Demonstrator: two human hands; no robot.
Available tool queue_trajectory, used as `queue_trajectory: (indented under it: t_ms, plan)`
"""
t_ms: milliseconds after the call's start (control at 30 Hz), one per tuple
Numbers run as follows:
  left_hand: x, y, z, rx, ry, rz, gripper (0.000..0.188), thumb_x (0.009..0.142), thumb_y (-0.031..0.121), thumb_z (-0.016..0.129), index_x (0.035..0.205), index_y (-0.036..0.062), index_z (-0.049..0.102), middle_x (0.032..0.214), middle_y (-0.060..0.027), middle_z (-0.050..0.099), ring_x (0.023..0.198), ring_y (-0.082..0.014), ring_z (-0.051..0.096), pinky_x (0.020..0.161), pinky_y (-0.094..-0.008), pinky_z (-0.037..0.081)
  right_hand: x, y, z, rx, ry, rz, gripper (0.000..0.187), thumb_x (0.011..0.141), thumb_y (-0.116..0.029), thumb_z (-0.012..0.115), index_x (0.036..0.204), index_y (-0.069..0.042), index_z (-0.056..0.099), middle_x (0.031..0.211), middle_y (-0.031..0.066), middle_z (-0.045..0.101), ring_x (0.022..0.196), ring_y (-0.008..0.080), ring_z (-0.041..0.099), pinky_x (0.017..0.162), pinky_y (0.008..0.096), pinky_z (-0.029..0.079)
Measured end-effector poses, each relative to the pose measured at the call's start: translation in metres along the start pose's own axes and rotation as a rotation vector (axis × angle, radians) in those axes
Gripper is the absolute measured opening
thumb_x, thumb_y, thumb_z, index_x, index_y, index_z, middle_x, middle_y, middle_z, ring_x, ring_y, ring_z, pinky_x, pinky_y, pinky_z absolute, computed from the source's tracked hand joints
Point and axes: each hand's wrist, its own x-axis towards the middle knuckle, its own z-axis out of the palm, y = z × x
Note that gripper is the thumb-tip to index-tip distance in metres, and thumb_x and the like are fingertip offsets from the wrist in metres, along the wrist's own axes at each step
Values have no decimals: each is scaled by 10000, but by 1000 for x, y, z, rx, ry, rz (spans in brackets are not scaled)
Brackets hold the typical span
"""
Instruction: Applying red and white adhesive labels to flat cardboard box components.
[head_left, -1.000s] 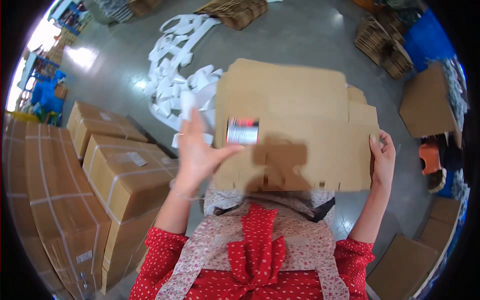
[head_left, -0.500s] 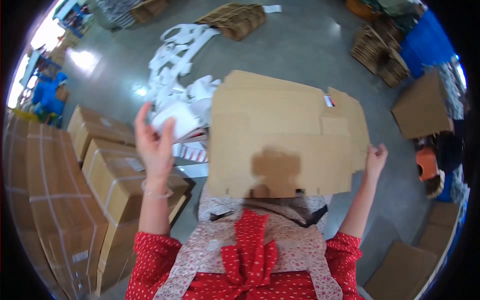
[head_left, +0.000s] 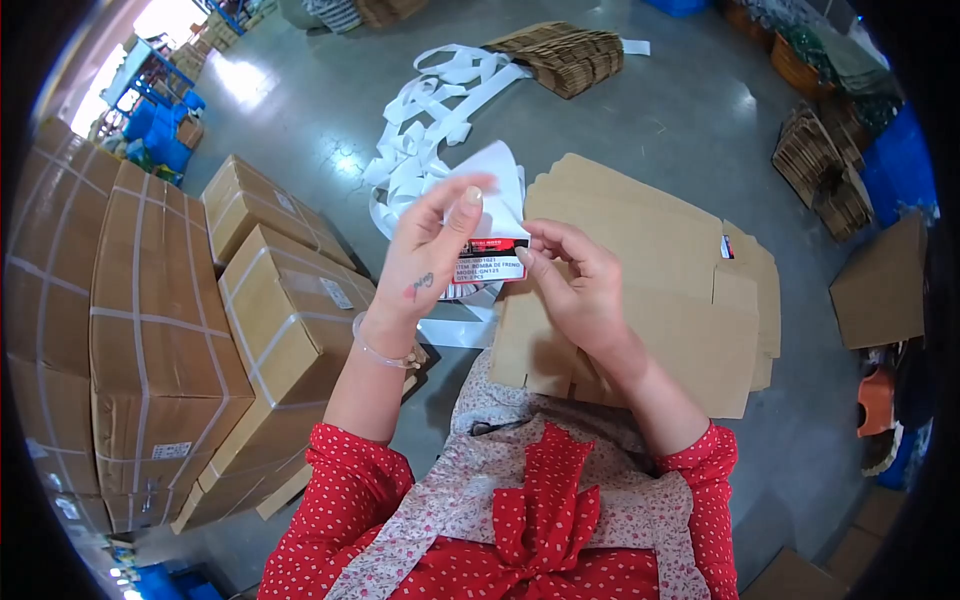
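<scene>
My left hand [head_left: 418,250] is closed round a wad of stickers on white backing paper [head_left: 495,165]. Facing up from it is a white, red and black printed sticker [head_left: 490,266]. With thumb and fingertips, my right hand [head_left: 585,290] pinches that sticker's right edge, just above the cardboard. Beneath and to the right, flattened cardboard cartons [head_left: 640,340] lie stacked in front of me. A small sticker [head_left: 727,246] of similar colours sits on the top carton near its far right side.
Strapped cardboard boxes [head_left: 165,350] are piled on my left. Loose white backing strips [head_left: 420,140] trail over the floor [head_left: 660,100] ahead, leading to a bundle of folded cardboard [head_left: 570,60]. More bundled cardboard [head_left: 815,180] and an upright carton [head_left: 880,285] stand on the right.
My right hand has left the cardboard's right edge and come over to the sticker by my left hand. The whole view has shifted, so the cartons appear farther right.
</scene>
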Motion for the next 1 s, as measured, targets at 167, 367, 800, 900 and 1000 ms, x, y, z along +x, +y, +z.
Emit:
queue_trajectory:
  t_ms: [167,367,800,900,1000]
  plan:
    - [-7,-18,-10,-49,10,-216,599,1045,501,400,1204,-28,630,801,12,599,725,-30,546,646,-190,437,-7,-6,11,-426,11,-173,246,830,9,714,1076,4,697,1033,130,616,862,193,619,723,302,514]
    - [-7,-14,-13,103,-48,-226,686,1040,557,343,1219,-47,616,775,29,565,713,-37,540,639,-190,435,-6,-7,11,-489,36,-218,260,796,-7,736,1054,3,704,1037,141,589,854,247,599,710,324,497]
    - [-14,-23,-29,244,-104,-197,769,1036,589,256,1159,-52,663,846,-59,677,806,-105,609,739,-234,474,-14,-4,15,-608,-21,-223,216,756,-36,761,962,-67,706,1082,127,553,955,292,550,806,385,455]
    - [-15,-25,-24,260,-110,-195,768,1037,586,258,1150,-54,666,886,-72,677,845,-114,598,771,-241,461,-20,3,16,-669,-16,-332,206,755,-40,765,949,-65,701,1086,127,553,970,292,551,805,397,450]
    - [-14,-27,-20,233,-89,-242,759,1048,561,218,1132,-24,695,1009,-108,687,965,-155,585,911,-285,439,-31,4,20,-942,-81,-632,193,754,-42,767,932,-66,696,1102,129,552,997,291,548,812,416,445]
